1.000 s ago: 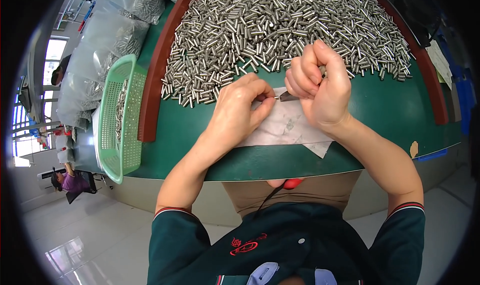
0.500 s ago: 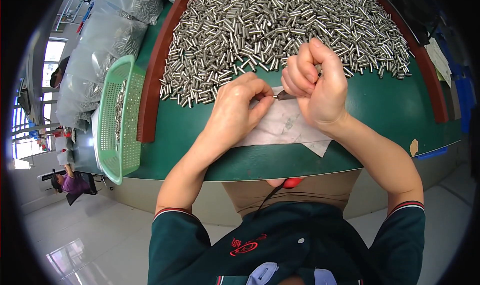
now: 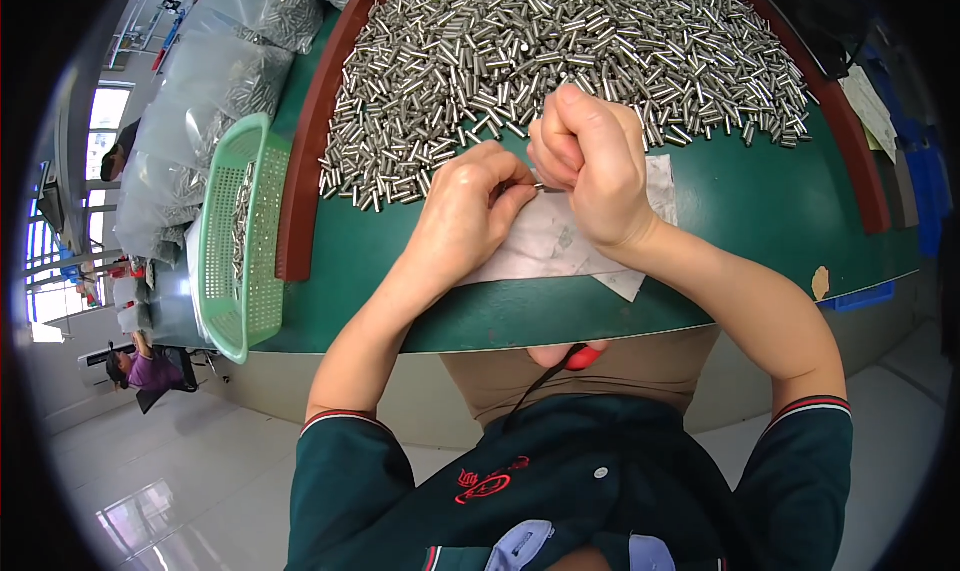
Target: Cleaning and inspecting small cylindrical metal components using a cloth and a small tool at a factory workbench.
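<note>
My left hand (image 3: 462, 207) is closed in a pinch, fingertips on a short shiny metal pin (image 3: 541, 187) whose end pokes out toward the other hand. Close on its right, my right hand (image 3: 602, 171) is curled into a fist with the thumb on top. Whatever that fist grips is hidden by the fingers now. Both hands hover over a whitish, stained cloth (image 3: 545, 239) spread on the green tabletop (image 3: 740, 206). Just beyond them spreads a large heap of steel pins (image 3: 570, 31).
Dark red wooden rails (image 3: 300, 196) border the heap on both sides. A light green plastic basket (image 3: 262, 306) with some pins in it stands at the left. Behind it sit clear bags of pins (image 3: 190, 131). A person in purple (image 3: 160, 369) is far left.
My right hand has shifted left, closer to my left hand, and uncovers the cloth's right part. A dark tool tip seen earlier at the right fist is now out of sight.
</note>
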A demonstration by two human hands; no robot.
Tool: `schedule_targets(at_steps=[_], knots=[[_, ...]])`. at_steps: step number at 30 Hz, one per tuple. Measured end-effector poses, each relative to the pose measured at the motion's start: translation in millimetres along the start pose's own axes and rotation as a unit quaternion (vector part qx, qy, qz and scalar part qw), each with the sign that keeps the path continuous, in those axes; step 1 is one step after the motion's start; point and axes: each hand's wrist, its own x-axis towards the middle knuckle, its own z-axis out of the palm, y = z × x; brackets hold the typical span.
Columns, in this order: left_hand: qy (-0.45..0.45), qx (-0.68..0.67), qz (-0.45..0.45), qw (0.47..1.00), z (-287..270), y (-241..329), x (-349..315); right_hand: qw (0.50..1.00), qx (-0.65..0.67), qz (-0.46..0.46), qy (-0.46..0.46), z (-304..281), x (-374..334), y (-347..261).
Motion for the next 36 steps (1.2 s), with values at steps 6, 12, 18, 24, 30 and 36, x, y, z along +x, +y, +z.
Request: schedule_targets(at_steps=[6, 12, 18, 24, 30, 36], knots=[[-0.004, 0.001, -0.003, 1.0, -2, 1, 6, 0.996, -0.069, -0.046, 0.011, 4, 5, 2], [0.011, 0.008, 0.013, 1.0, 2, 7, -2, 0.995, -0.096, -0.041, 0.003, 4, 11, 3], [-0.034, -0.083, -0.086, 0.992, -10, 6, -10, 1.0, -0.001, 0.023, -0.009, -4, -3, -1], [-0.121, -0.759, -0.193, 0.609, -25, -11, 2, 0.998, 0.034, 0.042, -0.038, -11, 4, -4], [-0.074, -0.756, -0.187, 0.623, -28, -11, 8, 0.999, 0.004, 0.031, 0.011, -12, 8, -1], [0.001, -0.78, -0.15, 0.607, -42, -36, 4, 0.999, 0.025, -0.044, 0.016, -8, 15, 24]])
